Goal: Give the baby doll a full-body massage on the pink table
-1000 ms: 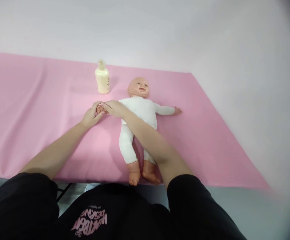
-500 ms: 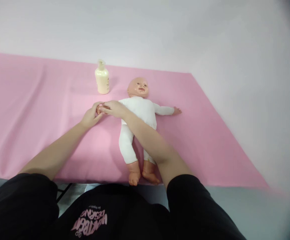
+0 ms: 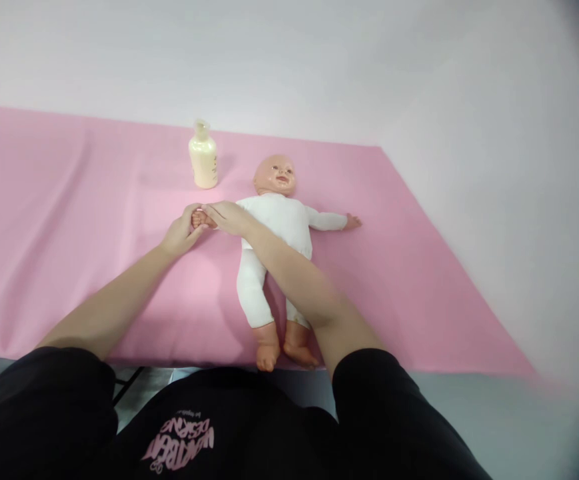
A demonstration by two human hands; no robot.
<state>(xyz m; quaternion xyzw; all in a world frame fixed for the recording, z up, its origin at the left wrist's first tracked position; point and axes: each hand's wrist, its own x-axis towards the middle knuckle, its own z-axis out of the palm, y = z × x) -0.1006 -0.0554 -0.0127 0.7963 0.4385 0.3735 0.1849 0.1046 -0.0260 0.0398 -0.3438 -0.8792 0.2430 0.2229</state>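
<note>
- Largest in my feed is the pale wall [image 3: 289,60], filling the view behind everything.
- Next I have the pink cover [image 3: 419,300] on the table, creased towards the left.
- Along the bottom I see the wearer's black shirt [image 3: 249,427], with pink lettering [image 3: 182,447] on the chest.
- The doll [image 3: 282,223], in white with bare feet, lies on its back on the cover, head towards the wall, feet at the near edge, one arm stretched out to the right.
- The pump bottle [image 3: 204,163] stands upright on the cover, left of the doll's head and apart from both hands.
- The right hand [image 3: 226,217] lies over the doll's other forearm (from my seat I cannot tell whether its fingers curl underneath).
- The left hand [image 3: 182,230] grasps the doll's small hand [image 3: 202,219], fingers above and thumb below.
- That small hand peeks out between the wearer's two.
</note>
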